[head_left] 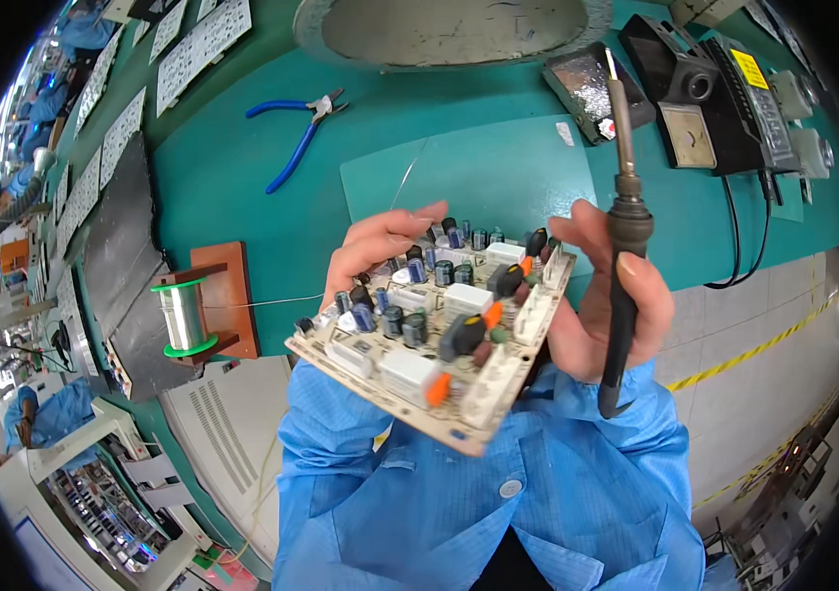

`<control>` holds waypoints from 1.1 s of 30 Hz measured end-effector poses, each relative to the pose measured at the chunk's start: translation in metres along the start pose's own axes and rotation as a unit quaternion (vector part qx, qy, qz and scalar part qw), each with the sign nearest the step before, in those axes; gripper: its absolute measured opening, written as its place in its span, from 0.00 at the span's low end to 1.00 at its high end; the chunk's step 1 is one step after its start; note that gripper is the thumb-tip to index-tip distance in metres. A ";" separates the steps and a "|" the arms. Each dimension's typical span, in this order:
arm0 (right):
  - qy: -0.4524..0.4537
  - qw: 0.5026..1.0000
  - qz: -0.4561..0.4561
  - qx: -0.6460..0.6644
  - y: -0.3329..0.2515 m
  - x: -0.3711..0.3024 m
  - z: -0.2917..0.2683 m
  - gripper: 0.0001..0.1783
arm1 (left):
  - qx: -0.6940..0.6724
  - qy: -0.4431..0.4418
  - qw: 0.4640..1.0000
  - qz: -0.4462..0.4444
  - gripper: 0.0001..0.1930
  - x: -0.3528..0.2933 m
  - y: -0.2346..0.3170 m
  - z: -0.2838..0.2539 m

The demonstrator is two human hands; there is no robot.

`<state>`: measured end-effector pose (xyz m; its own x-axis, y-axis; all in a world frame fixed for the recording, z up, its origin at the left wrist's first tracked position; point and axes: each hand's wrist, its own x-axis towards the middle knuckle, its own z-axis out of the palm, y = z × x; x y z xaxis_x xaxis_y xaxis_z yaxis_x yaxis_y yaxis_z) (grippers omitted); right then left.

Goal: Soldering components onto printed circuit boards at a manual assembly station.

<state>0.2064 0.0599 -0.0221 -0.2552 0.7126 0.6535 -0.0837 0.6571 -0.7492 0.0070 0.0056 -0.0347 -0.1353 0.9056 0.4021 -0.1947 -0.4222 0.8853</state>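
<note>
In front of my chest, a tilted circuit board shows its component side, with capacitors, white blocks and orange-tipped parts. My left hand grips its far left edge, fingers bent behind it. Thin solder wire runs from a spool to that hand, and a thin, bright wire length sticks up beyond its fingers. A soldering iron stands nearly upright in my right hand, its tip pointing away from me. The right fingers also touch the board's right edge. The board's underside is hidden.
Blue-handled cutters lie on the green mat. At the far right are a soldering station and a dark tray. A rounded grey hood stands at the far edge. More boards line the left; other people sit beyond.
</note>
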 end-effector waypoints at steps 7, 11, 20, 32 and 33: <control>0.004 1.000 0.011 -0.001 -0.012 0.003 0.004 0.42 | -0.086 0.043 0.995 0.002 0.19 0.004 -0.003 0.013; 0.012 1.000 -0.006 0.005 -0.014 0.004 0.007 0.44 | -0.060 0.079 0.995 -0.005 0.13 0.005 0.001 0.018; 0.010 1.000 -0.009 0.006 -0.016 0.002 0.007 0.44 | 0.053 0.162 0.985 0.038 0.20 -0.001 0.006 0.024; 0.027 0.999 0.038 0.016 -0.011 -0.021 0.003 0.41 | 0.075 0.187 0.974 -0.104 0.19 0.010 0.052 0.045; 0.033 0.998 0.041 0.027 -0.014 -0.021 0.004 0.41 | 0.082 0.183 0.973 -0.117 0.18 0.009 0.052 0.045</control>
<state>0.2090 0.0354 -0.0258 -0.1988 0.7792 0.5944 -0.1181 0.5830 -0.8038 0.0390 -0.0058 0.0251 -0.4484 0.8881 0.1008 -0.1090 -0.1662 0.9800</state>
